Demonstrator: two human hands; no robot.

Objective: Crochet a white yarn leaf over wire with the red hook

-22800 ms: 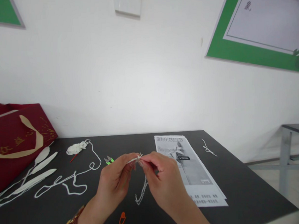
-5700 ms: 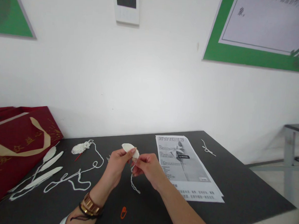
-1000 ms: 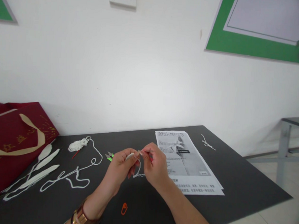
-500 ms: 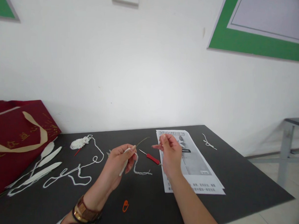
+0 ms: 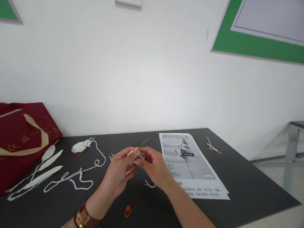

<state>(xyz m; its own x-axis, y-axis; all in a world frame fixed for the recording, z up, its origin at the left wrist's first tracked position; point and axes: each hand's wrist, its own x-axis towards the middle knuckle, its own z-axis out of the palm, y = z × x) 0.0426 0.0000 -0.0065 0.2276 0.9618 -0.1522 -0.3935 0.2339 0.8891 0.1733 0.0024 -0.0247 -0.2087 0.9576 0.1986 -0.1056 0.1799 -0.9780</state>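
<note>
My left hand (image 5: 121,163), closed, pinches a white crocheted piece (image 5: 130,153) that is mostly hidden by the fingers. A thin green-brown wire (image 5: 146,141) sticks out past its fingertips, up and to the right. My right hand (image 5: 154,166) meets it there, closed, with a white yarn strand (image 5: 141,156) between thumb and fingers. Below the right hand shows a loose yarn tail (image 5: 150,185). Grey blade tips, apparently scissors (image 5: 111,157), peek out behind my left hand. An orange stitch marker (image 5: 128,211) lies nearer me on the table.
At left are white crocheted petals (image 5: 46,166), a white yarn bundle (image 5: 81,146) and a thin red stick (image 5: 78,155), beside a dark red bag (image 5: 20,131). Printed sheets (image 5: 202,170) lie right on the black table (image 5: 244,185), with a knotted yarn scrap (image 5: 212,146) beyond.
My right hand has moved left and down to meet my left hand, and now grips the yarn. It covers the red-handled crochet hook that was in view before.
</note>
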